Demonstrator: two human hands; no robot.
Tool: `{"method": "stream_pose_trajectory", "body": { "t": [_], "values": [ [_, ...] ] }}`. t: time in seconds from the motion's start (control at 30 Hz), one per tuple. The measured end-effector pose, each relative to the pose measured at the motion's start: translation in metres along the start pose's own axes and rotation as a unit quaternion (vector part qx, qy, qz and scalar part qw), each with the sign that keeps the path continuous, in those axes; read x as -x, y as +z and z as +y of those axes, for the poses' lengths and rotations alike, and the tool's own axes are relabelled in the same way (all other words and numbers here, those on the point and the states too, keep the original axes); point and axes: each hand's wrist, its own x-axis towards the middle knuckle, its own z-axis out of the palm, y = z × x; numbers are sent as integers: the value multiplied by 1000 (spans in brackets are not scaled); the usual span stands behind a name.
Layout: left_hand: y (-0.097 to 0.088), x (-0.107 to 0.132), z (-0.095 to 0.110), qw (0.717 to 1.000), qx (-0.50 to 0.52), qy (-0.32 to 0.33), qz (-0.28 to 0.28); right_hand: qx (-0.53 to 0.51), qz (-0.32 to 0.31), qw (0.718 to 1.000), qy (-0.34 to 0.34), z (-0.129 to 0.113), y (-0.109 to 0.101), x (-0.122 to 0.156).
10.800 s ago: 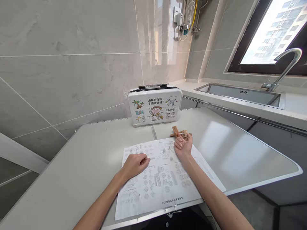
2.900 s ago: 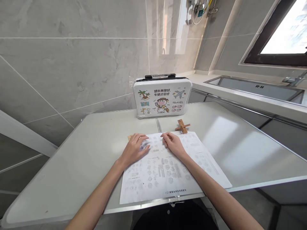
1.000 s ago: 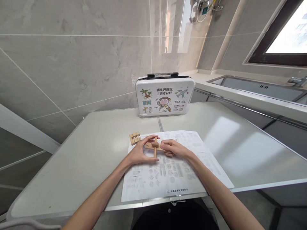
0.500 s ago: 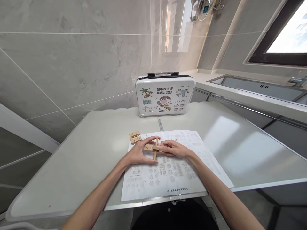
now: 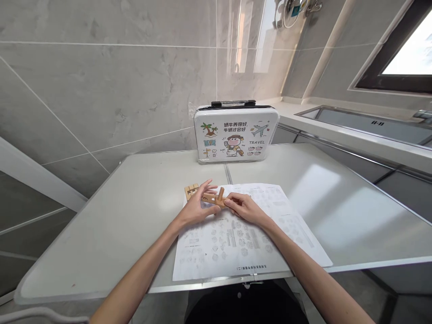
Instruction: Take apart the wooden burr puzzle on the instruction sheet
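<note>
A wooden puzzle piece (image 5: 209, 198), a flat slat with a short round dowel (image 5: 220, 193) standing tilted from it, is held over the printed sheet (image 5: 249, 243). My right hand (image 5: 246, 207) is closed on its right end, thumb and fingers pinching the wood. My left hand (image 5: 195, 206) surrounds the slat's left end with fingers and thumb apart; whether it touches the wood I cannot tell. Just behind the left hand lies a block-shaped wooden puzzle (image 5: 191, 189) with notches, partly covered by that hand.
A white cartoon-printed case (image 5: 236, 135) with a black handle stands at the back of the pale folding table (image 5: 135, 216). A sink (image 5: 364, 123) is set in the counter at the right. The tiled wall (image 5: 135, 90) rises behind.
My left thumb and fingers have come away from the dowel's two ends and moved left. The dowel now tilts up from the slat rather than lying across it. The view has shifted slightly.
</note>
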Motion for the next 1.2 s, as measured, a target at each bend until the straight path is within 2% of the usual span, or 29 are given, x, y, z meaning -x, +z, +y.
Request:
{"method": "stream_pose_trajectory", "body": {
  "t": [0.2,0.43,0.67,0.87,1.07,1.2],
  "values": [
    [-1,0,9,999,-13,-46,2,-3,0,1000,-6,3,3,1],
    [7,-2,8,993,101,-48,39,-27,-31,999,-15,4,6,0],
    [13,-1,9,988,150,4,48,20,12,999,-35,5,5,1],
    [13,0,10,988,140,38,55,58,34,996,-53,0,6,2],
    [10,2,14,996,74,40,43,77,12,996,-52,3,9,2],
    [10,1,16,990,112,59,62,74,22,995,-60,5,10,1]
  ]
}}
